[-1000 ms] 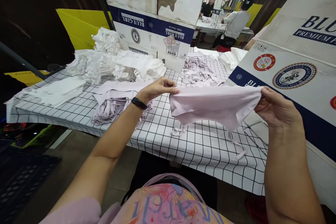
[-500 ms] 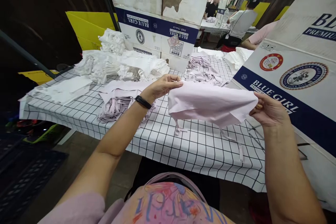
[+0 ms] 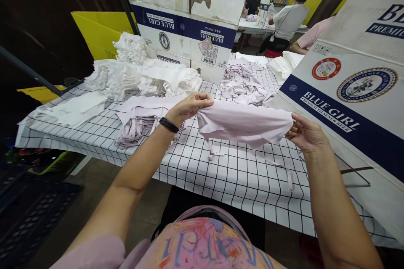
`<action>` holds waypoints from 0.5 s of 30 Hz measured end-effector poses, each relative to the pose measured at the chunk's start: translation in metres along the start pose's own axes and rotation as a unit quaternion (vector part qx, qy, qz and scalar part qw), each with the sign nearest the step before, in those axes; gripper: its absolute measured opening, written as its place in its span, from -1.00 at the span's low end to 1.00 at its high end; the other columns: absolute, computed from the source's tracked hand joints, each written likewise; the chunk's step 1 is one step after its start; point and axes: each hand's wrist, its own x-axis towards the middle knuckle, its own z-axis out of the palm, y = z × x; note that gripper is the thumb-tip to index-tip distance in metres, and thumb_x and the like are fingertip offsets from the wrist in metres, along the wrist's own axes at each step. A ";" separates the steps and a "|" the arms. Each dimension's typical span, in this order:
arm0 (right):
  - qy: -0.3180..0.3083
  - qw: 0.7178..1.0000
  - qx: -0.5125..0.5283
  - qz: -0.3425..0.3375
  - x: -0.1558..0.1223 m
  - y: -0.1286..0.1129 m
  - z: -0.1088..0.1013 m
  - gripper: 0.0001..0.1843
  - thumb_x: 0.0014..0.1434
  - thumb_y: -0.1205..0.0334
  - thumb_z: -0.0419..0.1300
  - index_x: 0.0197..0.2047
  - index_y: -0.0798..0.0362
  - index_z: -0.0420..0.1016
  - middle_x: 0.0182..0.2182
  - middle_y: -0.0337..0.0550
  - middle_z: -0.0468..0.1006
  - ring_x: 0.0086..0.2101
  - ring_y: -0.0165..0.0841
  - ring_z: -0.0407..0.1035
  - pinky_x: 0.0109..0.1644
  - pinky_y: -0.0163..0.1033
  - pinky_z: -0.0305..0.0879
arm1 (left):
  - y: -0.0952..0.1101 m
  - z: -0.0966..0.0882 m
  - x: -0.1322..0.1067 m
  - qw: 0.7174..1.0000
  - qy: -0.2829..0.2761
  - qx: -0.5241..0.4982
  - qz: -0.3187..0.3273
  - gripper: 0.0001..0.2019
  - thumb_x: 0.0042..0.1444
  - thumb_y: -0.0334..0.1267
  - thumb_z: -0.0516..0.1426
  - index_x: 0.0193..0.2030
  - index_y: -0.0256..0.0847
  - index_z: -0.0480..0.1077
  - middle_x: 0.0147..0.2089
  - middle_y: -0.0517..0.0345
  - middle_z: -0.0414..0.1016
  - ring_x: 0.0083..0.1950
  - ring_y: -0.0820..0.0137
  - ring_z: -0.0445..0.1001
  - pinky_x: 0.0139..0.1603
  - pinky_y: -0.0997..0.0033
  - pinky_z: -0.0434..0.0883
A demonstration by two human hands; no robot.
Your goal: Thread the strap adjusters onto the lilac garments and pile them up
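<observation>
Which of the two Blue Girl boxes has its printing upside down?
The Blue Girl box at the table's far edge, behind the white fabric piles. The box at the right reads right way up.

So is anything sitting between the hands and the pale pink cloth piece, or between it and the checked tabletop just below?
Nothing visible does. The left hand and right hand each pinch an end of the pale pink cloth piece directly. The checked tabletop under it is bare but for the piece's own dangling straps.
</observation>
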 end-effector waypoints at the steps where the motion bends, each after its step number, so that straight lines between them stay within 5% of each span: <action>1: 0.001 1.000 0.012 0.000 -0.001 -0.001 0.001 -0.58 -0.24 0.18 0.57 -0.46 0.02 0.40 -0.64 -0.39 0.22 -0.64 -0.58 0.01 -0.64 -0.47 0.06 | 0.002 -0.001 -0.001 1.000 0.001 0.009 0.018 -0.64 -0.17 -0.09 0.50 -0.46 -0.27 0.49 -0.49 0.26 0.41 -0.49 0.58 0.33 -0.50 0.57 0.21; 8: 0.029 0.995 0.044 -0.083 -0.003 -0.016 0.013 -0.56 -0.33 0.19 0.62 -0.43 0.01 0.49 -0.54 -0.35 0.41 -0.54 -0.52 0.19 -0.46 -0.42 0.26 | 0.017 -0.007 0.005 0.991 0.007 0.079 0.109 -0.67 -0.14 -0.03 0.49 -0.46 -0.22 0.56 -0.46 0.20 0.46 -0.43 0.52 0.38 -0.42 0.49 0.26; 15: 0.001 0.993 0.046 -0.108 -0.002 -0.032 0.014 -0.55 -0.29 0.19 0.62 -0.40 0.02 0.48 -0.55 -0.37 0.41 -0.55 -0.53 0.22 -0.52 -0.44 0.16 | 0.036 -0.011 0.004 0.985 -0.004 0.108 0.132 -0.67 -0.16 -0.04 0.50 -0.44 -0.22 0.57 -0.43 0.17 0.51 -0.41 0.48 0.43 -0.39 0.45 0.33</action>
